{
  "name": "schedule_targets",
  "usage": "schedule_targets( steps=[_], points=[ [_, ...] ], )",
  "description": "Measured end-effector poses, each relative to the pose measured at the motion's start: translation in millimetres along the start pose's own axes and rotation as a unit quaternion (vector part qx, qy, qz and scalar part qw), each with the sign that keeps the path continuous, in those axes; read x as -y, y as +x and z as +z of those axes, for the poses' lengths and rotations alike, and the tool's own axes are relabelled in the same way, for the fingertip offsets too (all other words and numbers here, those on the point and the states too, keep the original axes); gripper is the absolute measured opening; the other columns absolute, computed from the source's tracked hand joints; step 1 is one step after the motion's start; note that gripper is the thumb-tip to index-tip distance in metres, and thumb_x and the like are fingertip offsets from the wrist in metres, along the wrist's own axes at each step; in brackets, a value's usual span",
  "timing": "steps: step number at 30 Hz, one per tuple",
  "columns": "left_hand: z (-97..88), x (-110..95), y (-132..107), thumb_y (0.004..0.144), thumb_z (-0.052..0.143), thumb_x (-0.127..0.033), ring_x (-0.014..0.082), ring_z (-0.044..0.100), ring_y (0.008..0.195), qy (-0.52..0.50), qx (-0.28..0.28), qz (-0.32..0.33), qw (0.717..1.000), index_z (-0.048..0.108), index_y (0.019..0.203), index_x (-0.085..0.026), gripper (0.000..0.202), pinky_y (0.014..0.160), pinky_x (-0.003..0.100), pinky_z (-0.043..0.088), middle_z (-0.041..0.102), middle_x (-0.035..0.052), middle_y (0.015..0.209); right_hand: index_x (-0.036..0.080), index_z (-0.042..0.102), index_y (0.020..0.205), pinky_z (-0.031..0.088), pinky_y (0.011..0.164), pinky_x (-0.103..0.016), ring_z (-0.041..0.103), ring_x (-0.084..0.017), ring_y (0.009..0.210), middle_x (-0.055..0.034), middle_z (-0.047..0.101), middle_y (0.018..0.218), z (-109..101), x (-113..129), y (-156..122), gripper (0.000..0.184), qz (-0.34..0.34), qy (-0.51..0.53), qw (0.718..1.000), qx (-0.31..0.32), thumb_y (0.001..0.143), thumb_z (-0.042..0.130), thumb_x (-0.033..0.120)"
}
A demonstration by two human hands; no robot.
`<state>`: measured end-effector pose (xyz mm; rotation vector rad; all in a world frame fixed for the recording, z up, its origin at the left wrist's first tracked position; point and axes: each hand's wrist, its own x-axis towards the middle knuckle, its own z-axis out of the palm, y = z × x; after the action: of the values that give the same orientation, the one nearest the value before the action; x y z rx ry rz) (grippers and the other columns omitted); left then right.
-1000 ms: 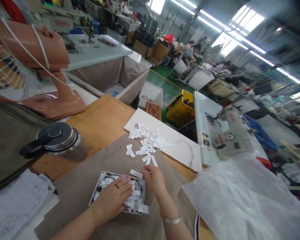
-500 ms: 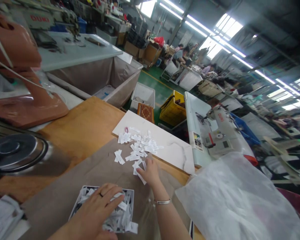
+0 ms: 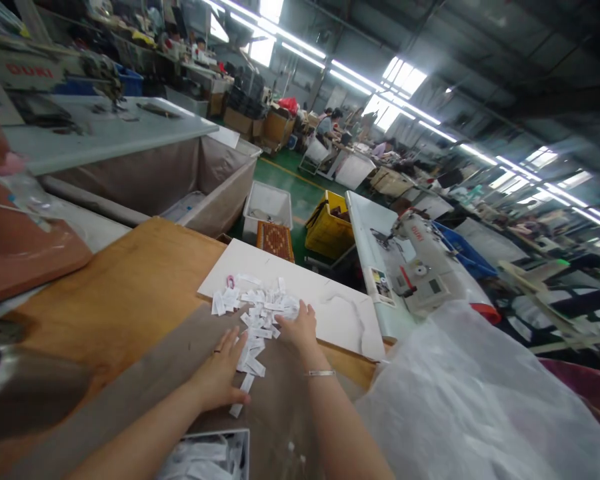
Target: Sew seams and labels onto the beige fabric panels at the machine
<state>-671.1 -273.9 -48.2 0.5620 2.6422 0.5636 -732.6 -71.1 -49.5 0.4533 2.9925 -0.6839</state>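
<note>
A loose heap of small white fabric labels lies across a white board and the brown sheet in front of it. My left hand rests at the heap's near left side, fingers spread, with a strip by its thumb. At the heap's right edge, my right hand has its fingers apart and curved round the outer labels. Below my left forearm, a white box full of the same labels is partly cut off by the frame. A small pink ring-shaped item sits at the heap's far left.
The white board spans the far edge of the wooden table. A clear plastic bag bulges at the right. Sewing machines stand left and right. Beyond are a yellow bin and a white bin.
My left hand has left the label box and moved forward to the heap's left side. My right hand has shifted to its right edge. The view has turned a little.
</note>
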Motion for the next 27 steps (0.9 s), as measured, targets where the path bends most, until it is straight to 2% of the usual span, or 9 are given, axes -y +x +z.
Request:
schedule_targets(
  steps=[2, 4, 7, 10, 14, 18, 20, 23, 27],
  points=[
    [-8.3, 3, 10, 0.06, 0.068, -0.037, 0.0351, 0.013, 0.135, 0.028, -0.06, -0.046, 0.997, 0.025, 0.138, -0.009, 0.094, 0.106, 0.048, 0.024, 0.017, 0.0205, 0.147, 0.006, 0.032, 0.132, 0.031, 0.094, -0.053, 0.037, -0.039, 0.12, -0.0257, 0.041, 0.126, 4, 0, 19, 0.089, 0.02, -0.006, 1.0, 0.013, 0.064, 0.065, 0.054],
    [-21.1, 11, 25, 0.068, 0.062, -0.04, 0.0388, 0.016, 0.133, 0.06, -0.127, -0.115, 0.983, 0.029, 0.137, -0.009, 0.083, 0.104, 0.054, 0.022, 0.021, 0.0221, 0.145, 0.006, 0.032, 0.133, 0.031, 0.093, -0.053, 0.037, -0.041, 0.12, -0.0259, 0.044, 0.124, 9, 7, 27, 0.1, 0.02, -0.01, 0.999, 0.025, 0.058, 0.066, 0.062],
    [-35.4, 26, 48, 0.08, 0.049, -0.035, 0.0418, 0.018, 0.131, 0.079, -0.172, -0.167, 0.968, 0.031, 0.137, -0.012, 0.064, 0.099, 0.057, 0.027, 0.02, 0.024, 0.145, 0.007, 0.033, 0.134, 0.031, 0.094, -0.05, 0.036, -0.04, 0.121, -0.0265, 0.041, 0.128, 10, 18, 25, 0.093, 0.016, -0.021, 1.0, 0.01, 0.063, 0.062, 0.061],
    [-34.4, 33, 65, 0.081, 0.049, -0.029, 0.04, 0.019, 0.132, 0.075, -0.164, -0.146, 0.973, 0.033, 0.136, -0.016, 0.059, 0.098, 0.054, 0.03, 0.019, 0.0221, 0.146, 0.013, 0.041, 0.129, 0.034, 0.093, -0.042, 0.041, -0.033, 0.118, -0.0211, 0.042, 0.129, 4, 24, 30, 0.067, 0.012, -0.035, 0.999, -0.012, 0.074, 0.057, 0.048],
    [-17.4, 24, 72, 0.076, 0.055, -0.033, 0.0339, 0.019, 0.134, 0.067, -0.136, -0.102, 0.983, 0.038, 0.133, -0.013, 0.063, 0.103, 0.044, 0.03, 0.02, 0.0197, 0.146, 0.011, 0.061, 0.101, 0.044, 0.08, -0.035, 0.058, -0.027, 0.096, -0.0158, 0.062, 0.099, 2, 30, 56, 0.046, 0.016, -0.047, 0.998, 0.029, 0.072, 0.063, 0.047],
    [-1.6, 24, 64, 0.078, 0.051, -0.036, 0.0295, 0.016, 0.135, 0.068, -0.131, -0.026, 0.989, 0.033, 0.135, -0.014, 0.064, 0.104, 0.04, 0.032, 0.018, 0.0157, 0.148, 0.013, 0.061, 0.087, 0.047, 0.077, -0.036, 0.06, -0.018, 0.083, -0.0059, 0.064, 0.089, 11, 34, 74, 0.026, 0.019, -0.052, 0.996, 0.065, 0.082, 0.059, 0.038],
    [2.6, 36, 56, 0.08, 0.048, -0.039, 0.031, 0.016, 0.135, 0.087, -0.162, 0.018, 0.983, 0.032, 0.136, -0.015, 0.063, 0.102, 0.045, 0.033, 0.02, 0.0152, 0.147, 0.014, 0.06, 0.086, 0.048, 0.077, -0.035, 0.059, -0.015, 0.082, -0.0032, 0.063, 0.089, 13, 32, 75, 0.021, 0.008, -0.046, 0.996, 0.073, 0.087, 0.054, 0.034],
    [4.1, 69, 44, 0.084, 0.041, -0.044, 0.0296, 0.02, 0.134, 0.129, -0.226, 0.06, 0.964, 0.034, 0.135, -0.019, 0.057, 0.103, 0.047, 0.03, 0.028, 0.0131, 0.145, 0.015, 0.06, 0.085, 0.048, 0.076, -0.034, 0.059, -0.015, 0.082, -0.0031, 0.062, 0.089, 6, 27, 72, 0.021, -0.021, -0.031, 0.996, 0.075, 0.088, 0.051, 0.034],
    [0.8, 116, 33, 0.085, 0.035, -0.045, 0.0269, 0.032, 0.129, 0.162, -0.274, 0.034, 0.947, 0.038, 0.133, -0.02, 0.054, 0.102, 0.046, 0.03, 0.037, 0.0122, 0.14, 0.015, 0.061, 0.088, 0.048, 0.076, -0.032, 0.059, -0.014, 0.082, -0.0018, 0.063, 0.089, -4, 31, 76, 0.018, -0.073, -0.014, 0.994, 0.081, 0.088, 0.052, 0.031]
  ],
)
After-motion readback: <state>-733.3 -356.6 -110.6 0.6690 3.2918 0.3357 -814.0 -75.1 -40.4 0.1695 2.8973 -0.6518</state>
